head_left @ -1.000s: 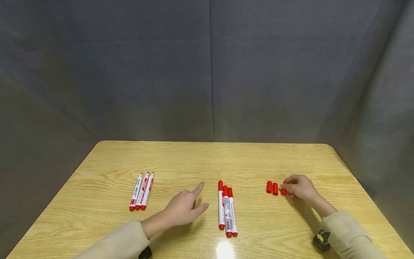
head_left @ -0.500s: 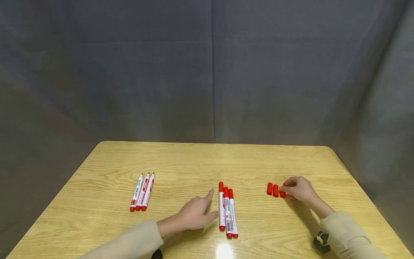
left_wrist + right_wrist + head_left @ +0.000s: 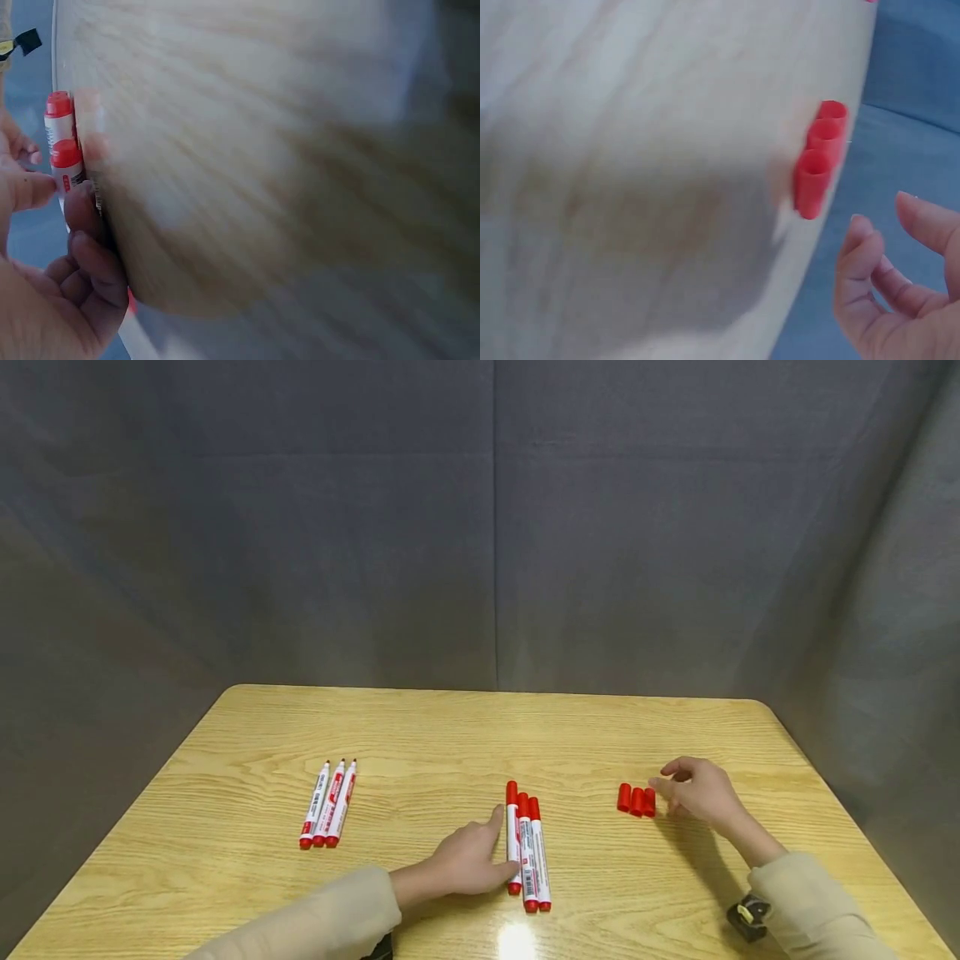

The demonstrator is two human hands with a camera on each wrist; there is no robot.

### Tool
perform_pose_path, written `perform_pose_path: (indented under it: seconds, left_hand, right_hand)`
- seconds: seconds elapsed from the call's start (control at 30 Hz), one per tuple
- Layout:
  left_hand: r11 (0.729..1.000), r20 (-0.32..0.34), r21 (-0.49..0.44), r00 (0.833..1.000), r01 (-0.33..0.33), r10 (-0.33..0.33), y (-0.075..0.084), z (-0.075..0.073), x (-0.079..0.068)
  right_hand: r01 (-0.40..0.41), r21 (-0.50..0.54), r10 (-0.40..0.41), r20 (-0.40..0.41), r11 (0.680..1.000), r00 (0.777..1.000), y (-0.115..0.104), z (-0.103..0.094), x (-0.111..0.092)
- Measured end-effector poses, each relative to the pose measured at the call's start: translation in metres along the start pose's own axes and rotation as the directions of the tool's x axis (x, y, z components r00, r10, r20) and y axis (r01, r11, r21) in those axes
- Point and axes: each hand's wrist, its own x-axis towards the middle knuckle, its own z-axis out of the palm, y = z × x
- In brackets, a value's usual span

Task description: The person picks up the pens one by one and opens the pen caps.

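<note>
Three capped red markers lie side by side mid-table, white-bodied with red caps and ends. My left hand reaches them from the left. Its thumb lies over the leftmost marker, near the lower end, and the index fingertip is at that marker's left side. In the left wrist view, the thumb and fingers flank a marker's red end. Three red marker caps lie in a row on the right. Just right of them hovers my right hand, with thumb and fingers apart and nothing between them.
Three uncapped markers lie together at the left, tips pointing away. Everything lies on a wood-grain table with rounded far corners. A dark grey curtain hangs behind and around it.
My left hand has moved right, up to the leftmost capped marker. The rightmost cap has slid left against its neighbour, and my right hand has let go of it and lifted slightly.
</note>
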Motion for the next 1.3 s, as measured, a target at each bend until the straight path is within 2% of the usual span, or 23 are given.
perform_pose_path:
  seconds: [0.13, 0.4, 0.73, 1.03, 1.3]
  left_hand:
    - [1.000, -0.007, 0.019, 1.000, 0.009, -0.008, 0.002, 0.001, 0.001]
    - [0.999, -0.001, 0.011, 0.999, 0.033, -0.033, 0.008, 0.002, 0.002]
    - [0.997, -0.043, 0.059, 0.998, 0.051, -0.049, 0.011, 0.008, 0.007]
    - [0.997, -0.083, -0.066, 0.996, -0.029, 0.024, 0.008, 0.007, 0.006]
    - [0.995, -0.150, -0.058, 0.986, -0.077, 0.067, 0.010, 0.003, 0.003]
  right_hand:
    - [0.029, 0.008, -0.028, -0.013, 1.000, 1.000, -0.014, -0.007, -0.003]
    - [0.151, -0.039, -0.153, -0.067, 0.988, 0.986, -0.045, -0.019, -0.008]
    - [0.214, -0.045, -0.216, -0.054, 0.976, 0.975, -0.081, -0.014, -0.022]
    - [0.276, -0.057, -0.277, -0.029, 0.960, 0.960, -0.098, -0.006, -0.029]
    - [0.304, -0.042, -0.304, -0.015, 0.952, 0.952, -0.104, 0.002, -0.027]
